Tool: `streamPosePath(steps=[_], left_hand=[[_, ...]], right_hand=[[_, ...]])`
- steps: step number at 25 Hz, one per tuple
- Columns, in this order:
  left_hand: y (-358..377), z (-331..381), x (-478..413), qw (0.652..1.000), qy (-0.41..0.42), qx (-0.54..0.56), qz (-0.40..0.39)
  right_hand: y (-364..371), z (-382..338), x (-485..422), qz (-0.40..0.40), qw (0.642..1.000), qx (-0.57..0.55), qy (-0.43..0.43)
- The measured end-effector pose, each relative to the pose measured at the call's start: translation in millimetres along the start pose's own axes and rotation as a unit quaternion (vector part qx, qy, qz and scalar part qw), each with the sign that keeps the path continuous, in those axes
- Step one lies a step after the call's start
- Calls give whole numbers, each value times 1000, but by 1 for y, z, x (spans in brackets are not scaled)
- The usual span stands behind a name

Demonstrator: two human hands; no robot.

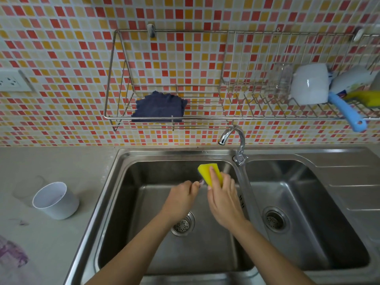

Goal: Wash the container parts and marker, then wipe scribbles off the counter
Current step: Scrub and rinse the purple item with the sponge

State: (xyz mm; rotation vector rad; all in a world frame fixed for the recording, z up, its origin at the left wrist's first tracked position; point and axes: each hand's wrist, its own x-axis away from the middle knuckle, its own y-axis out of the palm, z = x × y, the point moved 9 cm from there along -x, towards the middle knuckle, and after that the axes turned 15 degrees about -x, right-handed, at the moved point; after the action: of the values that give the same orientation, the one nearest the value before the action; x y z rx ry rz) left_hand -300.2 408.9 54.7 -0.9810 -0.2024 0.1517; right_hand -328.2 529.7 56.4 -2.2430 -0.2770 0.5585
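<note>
A: Status?
B: Slim pinkish marker (201, 183), blurred, at frame centre over the steel sink's left basin (127, 202). Left hand (181, 199) pinches it; right hand (224, 202) grips the yellow sponge (209, 173) against it.
A: Remaining?
B: White plastic cup (55, 200), left, looks unwashed. Purple scribbles (12, 256), lower left, unwiped.

1. The grey counter (61, 233) fills the lower left of the frame and runs up to the rim of the steel sink (107, 192).
2. A white container (56, 200) stands on it at the left, mouth open upward.
3. A clear container (26, 190) stands just beside it, toward the upper left.
4. Purple scribbles (12, 256) smear the counter at the lower left edge of the frame.
</note>
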Motion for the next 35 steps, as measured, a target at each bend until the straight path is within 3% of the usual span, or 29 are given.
streamPosePath(steps=[3,5,7,10,12,14,18,20,23,26,29,30,32,35], left_hand=[[1,5,3,992,68,-58,89],[-5,1,6,987,56,-8,149],[-10,-1,8,981,33,39,187],[-4,-2,8,976,-2,98,193],[8,-17,1,965,-81,192,162],[28,-30,-2,917,-175,336,123],[66,-21,-5,747,-296,595,-23],[77,-14,-2,699,-330,628,-88],[82,-10,-2,661,-342,656,-125],[88,-8,-6,653,-355,655,-136],[91,-14,-12,657,-364,648,-124],[92,-17,-15,667,-366,638,-119],[88,-26,-20,704,-364,603,-92],[69,-38,-33,793,-332,510,-16]], right_hand=[[-3,8,3,4,1000,-10,10],[-2,11,5,-6,1000,4,-15],[-8,23,4,25,999,-11,45],[2,14,10,14,1000,-15,10],[3,19,10,23,999,-11,22],[-3,34,8,55,995,-25,80],[11,30,8,12,1000,18,6],[5,47,2,43,997,-7,65],[17,49,6,9,999,34,21],[18,58,-1,12,999,16,29],[24,56,-8,-14,999,-40,-33],[19,69,-13,-8,993,-112,24],[10,110,-21,41,952,-245,180],[-3,158,-45,85,929,-253,256]])
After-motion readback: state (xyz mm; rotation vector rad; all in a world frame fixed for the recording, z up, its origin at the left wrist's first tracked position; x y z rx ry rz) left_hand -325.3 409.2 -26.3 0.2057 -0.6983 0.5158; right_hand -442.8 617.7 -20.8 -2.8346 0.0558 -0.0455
